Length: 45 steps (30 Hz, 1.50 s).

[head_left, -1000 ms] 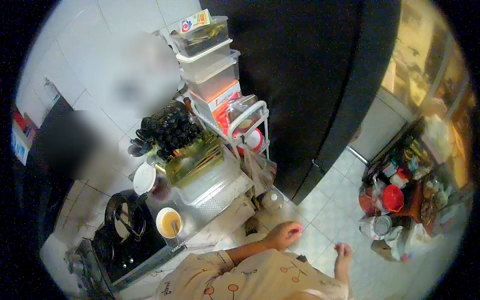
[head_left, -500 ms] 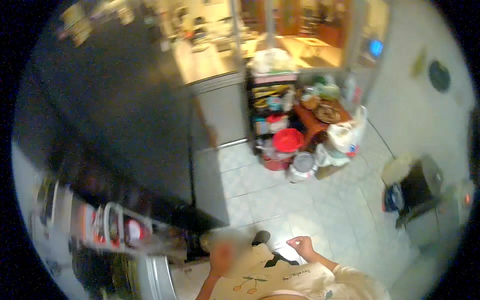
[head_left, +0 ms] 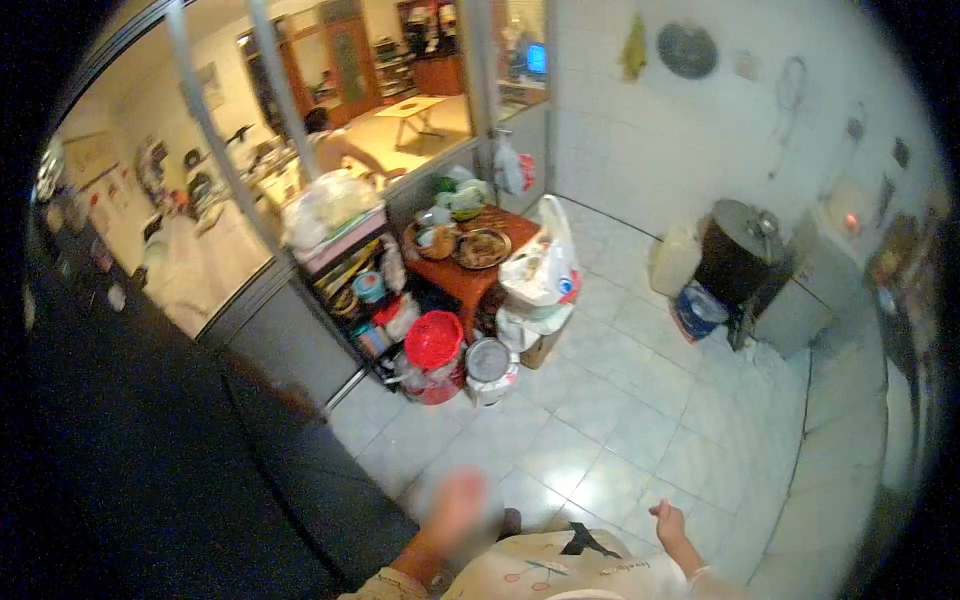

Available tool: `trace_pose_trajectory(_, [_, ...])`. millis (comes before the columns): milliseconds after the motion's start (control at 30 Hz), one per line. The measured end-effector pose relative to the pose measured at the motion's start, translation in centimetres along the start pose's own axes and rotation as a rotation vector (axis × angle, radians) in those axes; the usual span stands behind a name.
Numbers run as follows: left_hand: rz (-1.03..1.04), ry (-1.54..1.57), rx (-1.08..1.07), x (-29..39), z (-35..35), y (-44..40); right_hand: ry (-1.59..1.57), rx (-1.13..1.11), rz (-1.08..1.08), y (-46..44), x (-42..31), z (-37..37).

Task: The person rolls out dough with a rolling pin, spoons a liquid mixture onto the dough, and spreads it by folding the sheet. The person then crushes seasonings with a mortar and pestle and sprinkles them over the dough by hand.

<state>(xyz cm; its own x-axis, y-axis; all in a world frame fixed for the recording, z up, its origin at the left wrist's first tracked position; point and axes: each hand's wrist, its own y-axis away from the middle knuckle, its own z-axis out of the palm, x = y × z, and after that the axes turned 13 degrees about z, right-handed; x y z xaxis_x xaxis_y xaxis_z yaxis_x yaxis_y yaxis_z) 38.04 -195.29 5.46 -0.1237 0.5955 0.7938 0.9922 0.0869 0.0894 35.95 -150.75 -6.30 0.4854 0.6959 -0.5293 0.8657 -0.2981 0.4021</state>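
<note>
My left hand is raised in front of my body at the bottom of the view. A blurred patch covers its fingers; a reddish tint shows there, but I cannot make out what, if anything, it holds. To the right, my right hand hangs over the tiled floor with its fingers curled in, and nothing shows in it. Between them is my light shirt with a cherry print and a dark bow. A large dark glossy panel fills the lower left, close to my left hand.
Ahead stand a red basket, a lidded bucket and a small brown table bearing dishes. A white plastic bag is beside it. At right sit a dark bin and a jug. Beyond the glass, a person sits.
My view has turned left and up, so the table and shelf look shifted left. The packed shelves at lower left are out of sight. My right hand appears farther right, fingers still curled.
</note>
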Motion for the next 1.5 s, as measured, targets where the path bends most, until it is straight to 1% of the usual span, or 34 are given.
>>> trace_pose_trajectory(33, [0.063,-0.010,-0.020,1.4,0.1,-1.8,-0.024,0.043,0.080,0.8,3.2,-0.1])
trace_pose_trajectory(100, [0.196,-0.025,-0.069,4.2,1.4,-4.9,0.064,0.003,0.335,2.4,11.0,0.0])
trace_pose_trajectory(200, [0.516,0.030,-0.026,6.5,6.7,-9.3,0.149,0.080,0.435,7.9,20.2,-0.5])
trace_pose_trajectory(300, [0.711,0.014,-0.217,14.7,11.7,-11.6,0.068,0.282,0.623,14.0,25.0,0.6])
trace_pose_trajectory(367, [0.561,0.010,-0.388,19.2,16.3,-12.5,-0.025,0.024,0.887,16.0,24.6,-1.9])
trace_pose_trajectory(400, [0.490,-0.019,-0.476,21.2,18.7,-12.8,0.035,0.229,0.739,16.0,31.7,3.8])
trace_pose_trajectory(433, [0.537,-0.028,-0.539,22.6,21.1,-13.1,-0.018,0.243,0.750,16.2,32.2,5.1])
trace_pose_trajectory(500, [0.623,-0.031,-0.624,24.6,25.8,-14.0,-0.099,0.284,0.732,14.1,32.7,3.1])
trace_pose_trajectory(533, [0.728,-0.046,-0.660,26.6,29.6,-13.7,-0.146,0.312,0.730,13.5,33.7,0.6])
trace_pose_trajectory(567, [0.809,-0.047,-0.665,26.8,32.2,-14.0,-0.163,0.329,0.699,12.1,35.0,-0.5])
trace_pose_trajectory(600, [0.883,-0.053,-0.670,26.7,34.4,-14.2,-0.170,0.481,0.620,10.7,37.1,1.7])
trace_pose_trajectory(667, [0.805,0.166,-0.807,24.9,40.4,-16.3,-0.343,0.420,0.750,9.8,37.8,0.6])
trace_pose_trajectory(700, [0.828,0.143,-0.858,26.2,41.9,-17.0,-0.428,0.387,0.800,8.9,38.3,0.1])
trace_pose_trajectory(733, [0.850,0.121,-0.907,27.5,43.4,-17.6,-0.387,0.431,0.769,8.2,38.8,0.0])
trace_pose_trajectory(767, [0.943,-0.044,-0.956,33.5,44.0,-17.7,-0.357,0.465,0.747,6.9,39.5,-0.7])
trace_pose_trajectory(800, [1.033,-0.204,-0.987,37.2,45.0,-18.1,-0.317,0.500,0.714,5.6,40.6,-0.7])
trace_pose_trajectory(833, [1.027,-0.197,-1.004,38.3,46.2,-19.2,-0.273,0.539,0.776,4.8,40.7,0.7])
trace_pose_trajectory(900, [1.011,-0.197,-1.050,41.1,50.8,-21.1,-0.197,0.602,0.908,2.8,42.4,2.4])
trace_pose_trajectory(933, [1.096,-0.240,-1.085,41.6,53.6,-22.8,-0.344,0.461,0.944,2.0,43.2,0.9])
trace_pose_trajectory(967, [1.184,-0.278,-1.116,41.5,56.9,-24.7,-0.155,0.609,0.821,1.7,43.2,-0.2])
trace_pose_trajectory(1000, [1.274,-0.318,-1.147,43.7,59.4,-25.5,0.038,0.746,0.693,1.5,43.5,-0.5])
trace_pose_trajectory(1067, [1.283,-0.339,-1.187,48.8,65.1,-26.3,0.206,0.835,0.638,-0.5,45.6,-2.8])
trace_pose_trajectory(1100, [1.272,-0.356,-1.217,51.9,67.2,-26.0,0.169,0.780,0.714,-1.2,46.5,-4.1])
trace_pose_trajectory(1133, [1.361,-0.385,-1.302,55.0,70.4,-26.8,0.132,0.731,0.786,-2.5,47.8,-5.7])
trace_pose_trajectory(1200, [1.462,-0.306,-1.325,60.9,76.1,-27.7,0.042,0.649,0.932,-5.7,50.8,-8.5])
trace_pose_trajectory(1233, [1.512,-0.266,-1.342,64.3,78.7,-27.7,-0.009,0.606,1.007,-6.6,51.0,-11.1])
trace_pose_trajectory(1267, [1.583,-0.307,-1.344,67.4,80.9,-27.5,-0.128,0.551,1.114,-7.5,51.3,-13.2])
trace_pose_trajectory(1300, [1.653,-0.351,-1.344,70.6,83.0,-27.2,-0.254,0.492,1.215,-8.9,50.8,-17.4])
trace_pose_trajectory(1333, [1.723,-0.392,-1.335,73.2,85.1,-26.7,-0.359,0.846,1.130,-10.4,49.9,-21.6])
trace_pose_trajectory(1367, [1.748,-0.318,-1.368,75.1,87.4,-26.5,-0.444,1.197,1.013,-11.8,49.4,-25.7])
trace_pose_trajectory(1433, [1.770,-0.170,-1.413,77.4,92.2,-26.0,-0.718,1.313,0.999,-14.7,50.3,-31.1])
trace_pose_trajectory(1467, [1.741,-0.137,-1.463,78.9,94.1,-25.1,-0.857,1.359,0.979,-16.2,51.3,-34.0])
trace_pose_trajectory(1500, [1.750,-0.156,-1.483,79.6,96.1,-24.4,-0.963,1.355,0.950,-17.4,52.5,-36.7])
